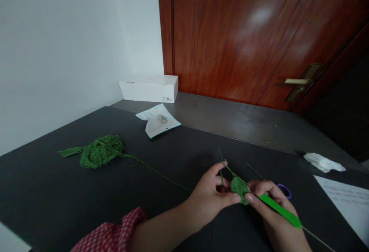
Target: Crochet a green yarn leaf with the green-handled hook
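A small green crocheted piece (239, 189) is held between both hands over the dark table. My left hand (211, 190) pinches its left edge with the thumb, while the raised index finger carries green yarn. My right hand (276, 209) is closed around a tool with a bright green handle (281, 210), its thumb touching the piece's right edge. The tool's thin tip by the stitches is too small to make out. From the left, a yarn strand runs from a green yarn ball (100, 152) towards my left hand.
A white box (150, 88) stands at the back by the wall, with a white packet (158, 120) in front. To the right are purple-handled scissors (285, 191), partly hidden by my right hand, a crumpled white tissue (324, 162) and a printed sheet (346, 202).
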A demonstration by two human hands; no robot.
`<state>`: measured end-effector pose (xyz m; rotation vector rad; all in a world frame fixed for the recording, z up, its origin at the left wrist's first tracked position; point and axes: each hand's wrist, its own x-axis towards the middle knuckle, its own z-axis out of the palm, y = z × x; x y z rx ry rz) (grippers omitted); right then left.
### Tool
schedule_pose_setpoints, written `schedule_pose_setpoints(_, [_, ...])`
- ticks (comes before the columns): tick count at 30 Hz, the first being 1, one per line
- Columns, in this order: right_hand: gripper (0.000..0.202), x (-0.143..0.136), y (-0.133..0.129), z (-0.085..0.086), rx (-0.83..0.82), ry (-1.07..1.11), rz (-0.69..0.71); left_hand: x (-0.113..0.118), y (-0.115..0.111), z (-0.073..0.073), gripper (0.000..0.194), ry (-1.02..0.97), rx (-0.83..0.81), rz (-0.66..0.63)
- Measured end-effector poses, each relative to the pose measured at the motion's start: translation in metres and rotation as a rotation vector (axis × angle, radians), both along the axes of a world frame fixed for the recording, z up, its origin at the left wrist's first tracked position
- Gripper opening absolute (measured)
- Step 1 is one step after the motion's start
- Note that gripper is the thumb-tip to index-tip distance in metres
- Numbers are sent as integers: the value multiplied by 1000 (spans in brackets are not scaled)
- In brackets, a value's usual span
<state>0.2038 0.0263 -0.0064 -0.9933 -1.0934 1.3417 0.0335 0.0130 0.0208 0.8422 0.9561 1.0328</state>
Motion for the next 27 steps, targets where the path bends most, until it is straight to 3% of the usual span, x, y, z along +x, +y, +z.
schedule_pose_setpoints(10, [24,-4,-1,6,-39,47,10,-7,5,5,71,-57,-121,-39])
schedule_pose_setpoints(19, [24,-4,-1,7,-32,55,32,-8,4,14,78,-29,-126,-42])
schedule_pose_setpoints(27, [23,-2,-2,5,-26,39,39,-8,7,7,79,-45,-107,-64])
